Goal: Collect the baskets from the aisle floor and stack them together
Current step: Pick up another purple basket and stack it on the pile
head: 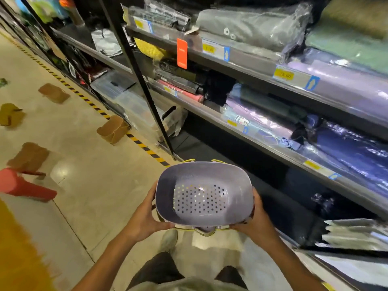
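1. The collecting step looks to be under way: the person holds a pale lilac plastic basket with a perforated bottom (203,196) in front of the body, above the beige aisle floor (88,185), open side towards the camera. Yellow-green edges and a second rim peeking out under it suggest other baskets already nested beneath, though blur makes this uncertain.
2. The left hand (147,219) grips the basket's left wall, fingers curled around the near lower corner; the right hand (257,219) clasps the right wall, so the basket sits between both palms.
3. More baskets wait on the floor well apart to the left: a red plastic one lying on its side (23,184) and several brown ones, such as the brown basket by the striped floor tape (112,129).
4. The next move probably calls for walking to the nearest one, freeing one hand, and slotting it into the stack.
5. The metal shelving of wrapped goods (262,80) stands just to the right.
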Motion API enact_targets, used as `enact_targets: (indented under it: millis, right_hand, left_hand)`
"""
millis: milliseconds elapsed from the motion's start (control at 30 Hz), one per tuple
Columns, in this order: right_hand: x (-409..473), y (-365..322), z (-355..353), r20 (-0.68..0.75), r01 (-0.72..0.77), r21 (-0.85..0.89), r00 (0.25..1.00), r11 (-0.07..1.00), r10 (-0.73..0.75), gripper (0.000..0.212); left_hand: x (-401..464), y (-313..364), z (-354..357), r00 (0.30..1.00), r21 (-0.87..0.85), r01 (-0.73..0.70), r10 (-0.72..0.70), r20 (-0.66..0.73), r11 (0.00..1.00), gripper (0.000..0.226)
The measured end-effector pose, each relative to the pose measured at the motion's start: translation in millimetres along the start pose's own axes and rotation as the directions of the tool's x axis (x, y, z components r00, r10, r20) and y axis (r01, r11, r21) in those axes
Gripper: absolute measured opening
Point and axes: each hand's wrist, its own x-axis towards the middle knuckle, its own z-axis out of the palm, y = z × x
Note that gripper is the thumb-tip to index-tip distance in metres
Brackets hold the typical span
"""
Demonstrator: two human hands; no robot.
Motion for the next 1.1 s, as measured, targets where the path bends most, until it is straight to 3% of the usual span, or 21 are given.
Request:
enact_targets:
  millis: [133,233,300,400,533,633,767,1100]
  right_hand:
    - [18.3,-14.7,44.4,-0.088,-0.069,0.041,0.993,0.997,0.072,0.122]
    - [31.7,-26.2,91.6,-0.226,-0.086,0.188,0.966,0.978,0.128,0.107]
    - [40.8,-33.7,121.4,-0.274,-0.121,0.281,0.941,0.952,0.2,0.112]
    - [51.0,-15.7,158.8,-0.35,-0.137,0.369,0.896,0.919,0.274,0.105]
    - [52.0,17.4,188.6,-0.387,-0.231,0.422,0.828,0.876,0.405,0.116]
    - [63.0,64.0,199.6,-0.351,-0.29,0.462,0.808,0.838,0.474,0.114]
    - [85.8,129.5,214.0,-0.393,-0.322,0.349,0.802,0.88,0.45,0.117]
    - [126.3,275.8,262.3,-0.418,-0.37,0.241,0.795,0.897,0.44,0.13]
  left_hand:
    - [49.6,-34.6,-37.1,0.992,0.021,-0.009,0.006,0.125,1.0,0.131]
    - [90.3,-66.3,-69.2,0.967,0.051,-0.029,0.015,0.255,0.998,0.134]
    - [114.3,-86.9,-88.7,0.948,0.069,-0.022,-0.001,0.317,0.997,0.134]
    - [151.8,-114.5,-104.4,0.915,0.094,-0.017,-0.022,0.403,0.995,0.136]
    - [195.6,-148.9,-92.5,0.831,0.096,-0.002,-0.052,0.554,0.995,0.137]
    - [223.7,-185.3,-62.1,0.786,0.082,0.023,-0.069,0.615,0.996,0.132]
    - [252.9,-242.3,-14.9,0.746,0.064,0.029,-0.064,0.663,0.998,0.13]
    - [284.7,-376.1,62.0,0.763,0.104,0.049,-0.104,0.638,0.993,0.134]
